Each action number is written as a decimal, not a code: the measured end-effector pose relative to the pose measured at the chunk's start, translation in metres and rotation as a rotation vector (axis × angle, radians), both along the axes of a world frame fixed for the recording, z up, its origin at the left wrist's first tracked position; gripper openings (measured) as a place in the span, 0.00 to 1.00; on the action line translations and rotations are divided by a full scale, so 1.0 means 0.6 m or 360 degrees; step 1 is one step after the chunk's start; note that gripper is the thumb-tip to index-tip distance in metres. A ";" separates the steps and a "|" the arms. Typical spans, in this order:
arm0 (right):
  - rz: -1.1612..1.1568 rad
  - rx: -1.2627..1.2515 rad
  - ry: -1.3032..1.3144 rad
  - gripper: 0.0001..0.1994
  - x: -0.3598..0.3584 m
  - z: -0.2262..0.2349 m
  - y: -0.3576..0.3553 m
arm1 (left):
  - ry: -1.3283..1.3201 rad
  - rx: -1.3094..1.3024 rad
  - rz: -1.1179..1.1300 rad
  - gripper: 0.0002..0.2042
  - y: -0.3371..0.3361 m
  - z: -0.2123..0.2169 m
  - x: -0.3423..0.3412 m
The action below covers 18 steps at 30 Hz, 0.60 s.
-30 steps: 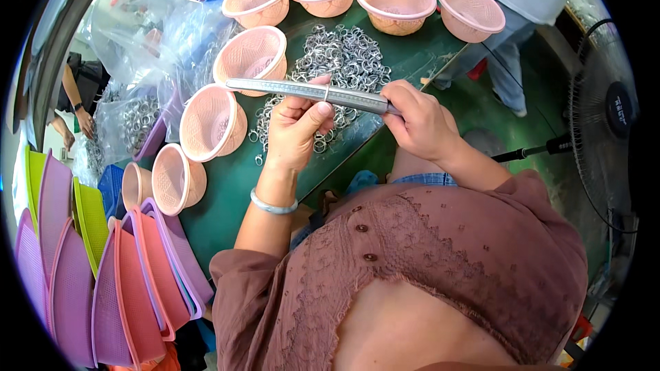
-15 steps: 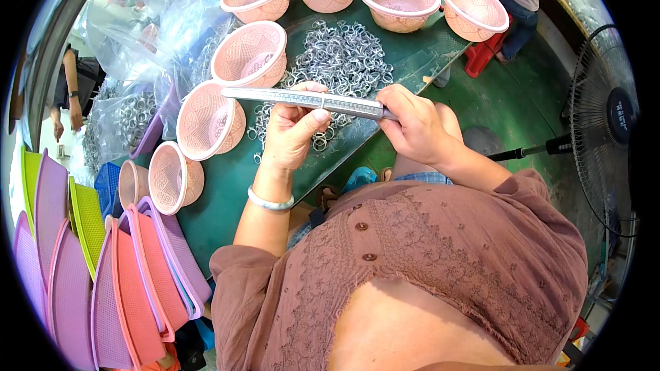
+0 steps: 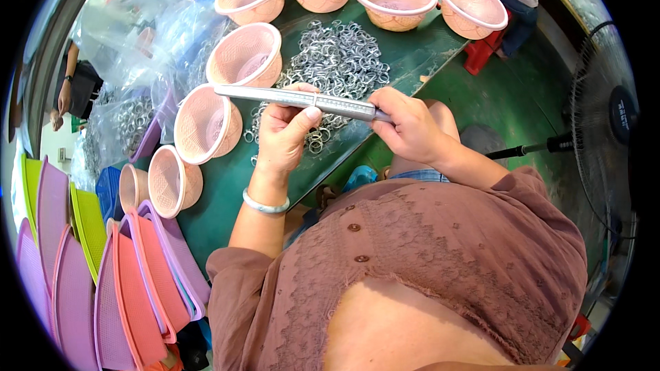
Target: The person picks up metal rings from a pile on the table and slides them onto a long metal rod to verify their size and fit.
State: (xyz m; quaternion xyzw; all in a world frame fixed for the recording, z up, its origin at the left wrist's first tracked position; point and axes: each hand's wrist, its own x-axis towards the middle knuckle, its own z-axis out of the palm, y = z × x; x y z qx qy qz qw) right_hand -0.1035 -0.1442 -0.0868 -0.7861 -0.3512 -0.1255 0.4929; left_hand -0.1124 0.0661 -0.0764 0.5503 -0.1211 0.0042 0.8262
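Where the rim bends things: trays (image 3: pixel 62 282) stacked at far left, cut off by the edge.
Bags: clear bags (image 3: pixel 137 34), contents blurred.
Bowls: pink bowls (image 3: pixel 244 55) ring the green table (image 3: pixel 220 199).
Rings: metal rings (image 3: pixel 337 55) heaped mid-table, partly behind the hands.
Rod: long grey metal rod (image 3: pixel 302 99), level, above the rings.
Left hand (image 3: pixel 285 134): curled round the rod's middle, thumb on top.
Right hand (image 3: pixel 409 127): closed on the rod's right end, tip hidden.
Fan: fan (image 3: pixel 608 117) at right, half cut off.

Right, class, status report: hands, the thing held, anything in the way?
Both hands, left and right, grip the tapered metal rod. Metal rings heaped beneath. Nothing blocking.
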 end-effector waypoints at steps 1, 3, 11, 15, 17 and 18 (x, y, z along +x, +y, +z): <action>0.0044 0.0034 0.0091 0.09 -0.001 0.002 -0.005 | -0.0003 -0.0064 0.0059 0.11 0.000 0.004 0.005; 0.0098 0.0015 0.0401 0.08 -0.005 0.004 -0.026 | -0.0046 -0.0257 0.0216 0.07 0.007 0.020 0.024; 0.0065 0.0637 0.1107 0.06 -0.030 -0.075 -0.144 | 0.0081 0.0180 0.0237 0.09 -0.042 0.082 0.161; 0.0040 0.1183 0.1379 0.07 -0.041 -0.081 -0.163 | -0.0070 0.0720 0.0183 0.12 -0.129 0.107 0.254; -0.0011 0.1312 0.1423 0.07 -0.040 -0.079 -0.163 | -0.0283 0.1117 0.0285 0.14 -0.154 0.105 0.300; 0.0003 0.1319 0.1427 0.07 -0.038 -0.078 -0.160 | -0.0391 0.1345 0.0449 0.14 -0.155 0.087 0.329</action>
